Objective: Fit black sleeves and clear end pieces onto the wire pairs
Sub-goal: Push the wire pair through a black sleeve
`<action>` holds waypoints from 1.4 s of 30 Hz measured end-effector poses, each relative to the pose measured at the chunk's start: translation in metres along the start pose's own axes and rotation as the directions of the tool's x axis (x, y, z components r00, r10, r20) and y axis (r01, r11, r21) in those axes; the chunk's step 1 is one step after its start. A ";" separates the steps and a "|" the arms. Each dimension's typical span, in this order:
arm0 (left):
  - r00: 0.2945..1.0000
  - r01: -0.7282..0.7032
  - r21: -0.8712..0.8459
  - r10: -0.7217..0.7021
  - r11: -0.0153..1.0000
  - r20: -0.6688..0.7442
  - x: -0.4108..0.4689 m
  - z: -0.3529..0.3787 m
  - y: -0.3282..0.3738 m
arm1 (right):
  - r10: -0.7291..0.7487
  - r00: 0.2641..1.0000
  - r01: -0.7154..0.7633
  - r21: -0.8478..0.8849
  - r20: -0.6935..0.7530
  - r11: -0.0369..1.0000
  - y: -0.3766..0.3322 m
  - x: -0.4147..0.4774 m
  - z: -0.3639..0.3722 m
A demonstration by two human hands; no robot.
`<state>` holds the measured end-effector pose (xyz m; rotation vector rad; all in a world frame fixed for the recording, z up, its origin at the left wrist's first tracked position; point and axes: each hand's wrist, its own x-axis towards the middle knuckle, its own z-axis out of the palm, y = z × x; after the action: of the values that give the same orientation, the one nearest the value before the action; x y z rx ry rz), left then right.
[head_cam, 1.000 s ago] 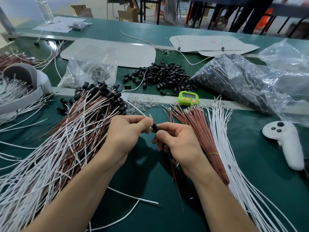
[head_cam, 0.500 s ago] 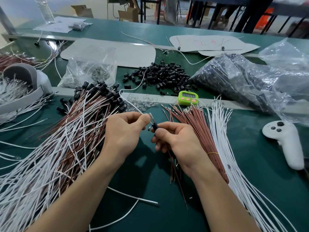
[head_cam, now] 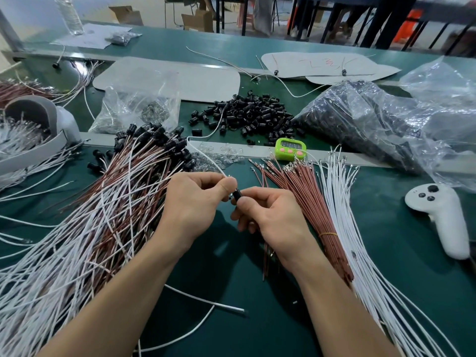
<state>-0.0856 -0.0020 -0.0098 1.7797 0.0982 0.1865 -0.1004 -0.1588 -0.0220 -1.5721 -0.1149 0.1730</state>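
Two hands meet over the middle of the green table [head_cam: 231,284], thumbs nearly touching. The left hand [head_cam: 193,204] is curled, thumb and forefinger pinching a white wire [head_cam: 206,157] close to its end; the wire arcs up and away from the thumb toward the far side of the bench. The right hand [head_cam: 273,217] is also curled, thumb and forefinger pinching a black sleeve [head_cam: 237,195], which sits raised off the table directly between the two thumbs. Whether the wire end has entered the sleeve cannot be determined. A few thin brown leads [head_cam: 266,256] hang below the right palm; the grip on them is hidden.

Left of the hands lies a large heap of finished wire pairs [head_cam: 103,215], white and brown mixed, their far ends capped in black. Just beyond the hands, clear end pieces [head_cam: 221,157] are scattered on the table. Right of the hands lies a brown wire bundle [head_cam: 309,197] tied with a yellow band [head_cam: 328,234], with loose white wires [head_cam: 345,215] fanned beside it. A green timer [head_cam: 289,149] stands beyond the bundle. Further back is a sleeve pile [head_cam: 252,114], flanked by a clear bag [head_cam: 139,109] on its left and a large plastic bag [head_cam: 360,124] of dark parts on its right. A white controller [head_cam: 438,215] lies near the right edge.
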 end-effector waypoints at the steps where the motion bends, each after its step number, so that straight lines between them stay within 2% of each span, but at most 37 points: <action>1: 1.000 0.002 0.006 -0.002 1.000 0.004 0.000 0.000 0.000 | -0.001 1.000 0.001 0.012 0.000 1.000 0.000 0.000 0.000; 8: 0.999 -0.034 0.054 0.034 0.998 0.014 0.005 -0.007 0.000 | 0.016 1.000 -0.014 0.110 -0.021 0.994 -0.002 0.001 -0.001; 17: 0.994 -0.039 -0.001 0.039 0.999 0.100 0.003 -0.003 0.000 | 0.015 0.998 -0.009 0.096 -0.056 0.995 0.000 0.000 0.000; 24: 0.995 0.030 -0.061 -0.024 0.998 0.100 0.001 0.000 -0.001 | -0.015 0.996 0.021 0.075 -0.083 0.997 0.002 0.000 0.002; 28: 0.997 0.038 -0.039 -0.036 0.999 0.074 -0.001 0.003 -0.003 | -0.023 0.994 0.028 0.055 -0.105 0.998 0.002 -0.002 0.002; 33: 0.995 0.075 -0.105 -0.068 0.992 0.073 -0.002 0.005 0.001 | -0.011 0.996 0.019 0.090 -0.091 0.996 -0.002 -0.002 0.001; 36: 0.992 0.127 -0.255 -0.122 0.959 0.035 0.003 -0.002 0.004 | 0.018 0.997 -0.009 0.109 -0.080 0.994 -0.004 0.000 -0.001; 38: 0.984 0.175 -0.301 -0.176 0.938 0.025 0.008 -0.011 0.005 | 0.027 0.997 -0.021 0.082 -0.079 0.996 -0.005 -0.001 -0.001; 42: 0.982 0.185 -0.298 -0.186 0.936 0.026 0.011 -0.019 0.005 | -0.005 0.994 0.004 -0.012 -0.105 1.000 -0.002 -0.002 -0.002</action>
<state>-0.0783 0.0169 -0.0002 1.4571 0.2273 0.0628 -0.1021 -0.1611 -0.0199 -1.5897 -0.0374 0.0856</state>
